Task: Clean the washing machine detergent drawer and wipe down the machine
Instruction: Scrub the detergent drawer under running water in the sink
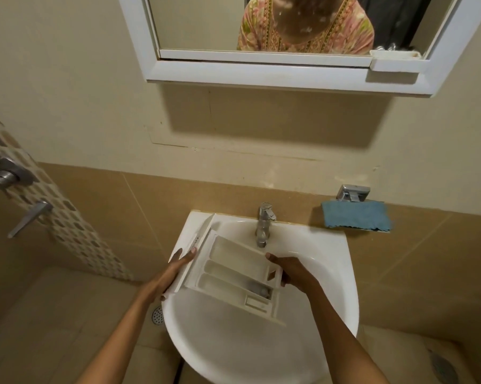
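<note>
A white detergent drawer [233, 270] with several compartments is held tilted over the white sink [325, 261], just below the chrome tap [264, 223]. My left hand [175, 268] lies along the drawer's front panel at the left, fingers fairly straight against it. My right hand [286, 270] grips the drawer's rear end at the right, fingers curled round its edge. No water is seen running from the tap. A blue cloth [355, 217] hangs on a wall holder right of the sink.
A white-framed mirror cabinet [261, 70] hangs above, reflecting a person's patterned top. Shower fittings [9, 176] are on the mosaic strip at left. A floor drain [157, 314] lies left of the sink.
</note>
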